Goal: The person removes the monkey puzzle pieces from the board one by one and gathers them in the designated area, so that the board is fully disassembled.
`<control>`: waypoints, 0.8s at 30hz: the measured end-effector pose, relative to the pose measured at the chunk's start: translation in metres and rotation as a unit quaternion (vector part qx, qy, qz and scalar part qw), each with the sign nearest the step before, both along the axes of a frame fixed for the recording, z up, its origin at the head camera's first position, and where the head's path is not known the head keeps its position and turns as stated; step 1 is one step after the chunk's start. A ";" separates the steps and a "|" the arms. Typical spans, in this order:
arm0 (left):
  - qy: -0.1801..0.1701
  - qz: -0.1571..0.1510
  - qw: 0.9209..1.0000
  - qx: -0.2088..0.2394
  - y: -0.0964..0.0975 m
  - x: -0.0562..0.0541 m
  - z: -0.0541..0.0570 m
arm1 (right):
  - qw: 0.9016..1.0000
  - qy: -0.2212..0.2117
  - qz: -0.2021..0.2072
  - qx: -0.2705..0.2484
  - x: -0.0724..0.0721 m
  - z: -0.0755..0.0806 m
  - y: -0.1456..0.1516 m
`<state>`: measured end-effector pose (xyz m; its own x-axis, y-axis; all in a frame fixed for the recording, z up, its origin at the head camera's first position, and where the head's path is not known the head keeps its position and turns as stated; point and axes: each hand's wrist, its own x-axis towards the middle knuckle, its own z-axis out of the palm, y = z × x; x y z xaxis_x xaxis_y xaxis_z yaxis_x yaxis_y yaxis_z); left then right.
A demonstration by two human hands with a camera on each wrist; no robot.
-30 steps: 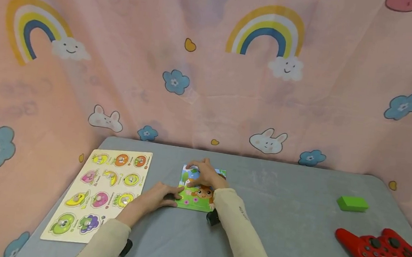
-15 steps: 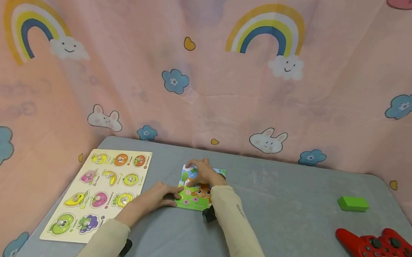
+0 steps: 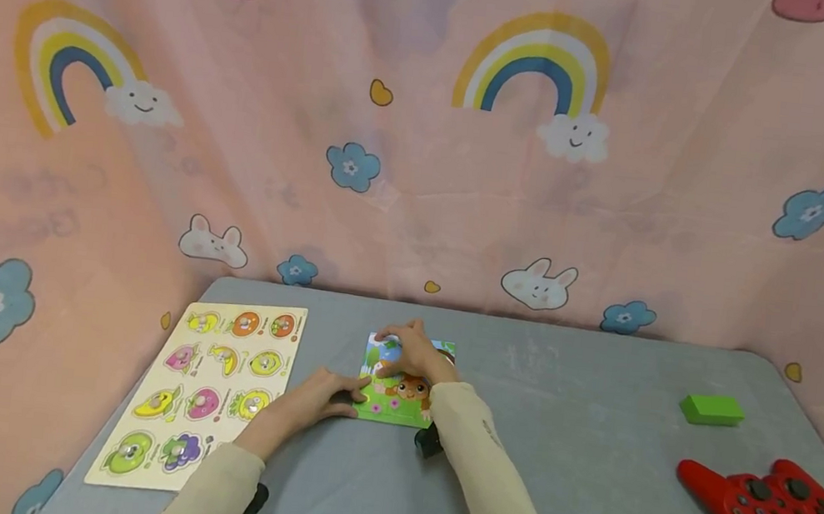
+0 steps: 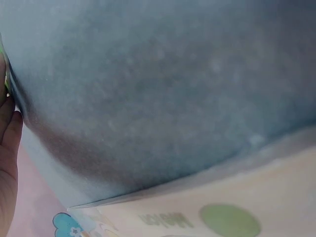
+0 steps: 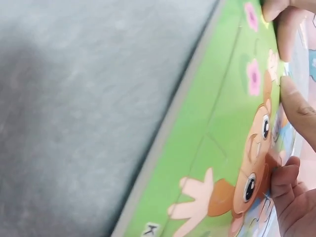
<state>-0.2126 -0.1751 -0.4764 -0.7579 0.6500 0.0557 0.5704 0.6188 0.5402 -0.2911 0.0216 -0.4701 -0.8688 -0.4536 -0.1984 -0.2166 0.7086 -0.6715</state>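
Note:
A picture puzzle (image 3: pixel 396 411) with a cartoon monkey on a green meadow lies flat on the grey table. My left hand (image 3: pixel 317 398) touches its left edge, with fingertips at the border. Over the upper part of the puzzle arches my right hand (image 3: pixel 413 353), hiding some of the picture. In the right wrist view, the right thumb (image 5: pixel 297 111) and bent fingers rest apart on the puzzle's face (image 5: pixel 222 133), with thin seams between pieces visible nearby. The left wrist view catches only the left fingers (image 4: pixel 9 121) at its edge.
To the left lies a cream fruit puzzle board (image 3: pixel 169 378) with several knobbed pieces, partly under the left forearm. A green block (image 3: pixel 712 411) and a red game controller (image 3: pixel 766 505) sit on the right. A pink patterned curtain (image 3: pixel 429 234) hangs behind the grey table (image 3: pixel 570 475).
Both hands stay at the puzzle in nearly the same pose. The head view has shifted slightly.

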 end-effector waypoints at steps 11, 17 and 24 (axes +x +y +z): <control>-0.004 0.006 1.000 -0.004 0.003 0.001 0.001 | 0.999 0.011 0.035 0.010 -0.004 0.001 0.006; -0.017 0.011 1.000 -0.002 0.003 0.001 0.001 | 0.998 0.011 0.062 0.016 -0.009 0.003 0.011; -0.015 0.013 1.000 -0.006 0.000 -0.001 -0.002 | 0.997 0.003 0.067 0.028 -0.009 0.008 0.006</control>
